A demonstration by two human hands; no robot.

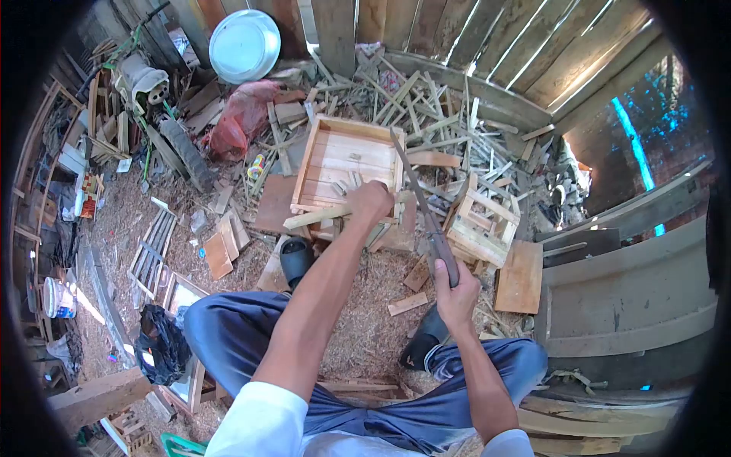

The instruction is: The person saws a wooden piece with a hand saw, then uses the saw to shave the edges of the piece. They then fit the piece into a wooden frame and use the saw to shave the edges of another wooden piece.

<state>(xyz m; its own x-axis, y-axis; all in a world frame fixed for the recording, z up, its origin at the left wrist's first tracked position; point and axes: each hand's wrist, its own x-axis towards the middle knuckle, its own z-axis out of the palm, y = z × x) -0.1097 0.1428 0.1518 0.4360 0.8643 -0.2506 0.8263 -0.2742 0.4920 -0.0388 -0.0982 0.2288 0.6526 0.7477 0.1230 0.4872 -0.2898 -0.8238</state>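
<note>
My right hand (457,298) is closed round the dark handle of a long machete (426,206), whose blade points up and to the left. My left hand (370,202) grips a pale wood strip (316,218) near its right end, over the front edge of a shallow wooden tray (312,164). A few short wood pieces (346,183) lie in the tray beside my left hand. The blade's tip is near the tray's right side, and its lower part passes just right of the strip's end.
A small wooden frame stool (483,221) stands right of the machete. Wood scraps (426,107) pile up behind the tray. A metal basin (244,47) leans at the back wall, near a red plastic bag (237,122). A black bag (162,346) lies left of my knee.
</note>
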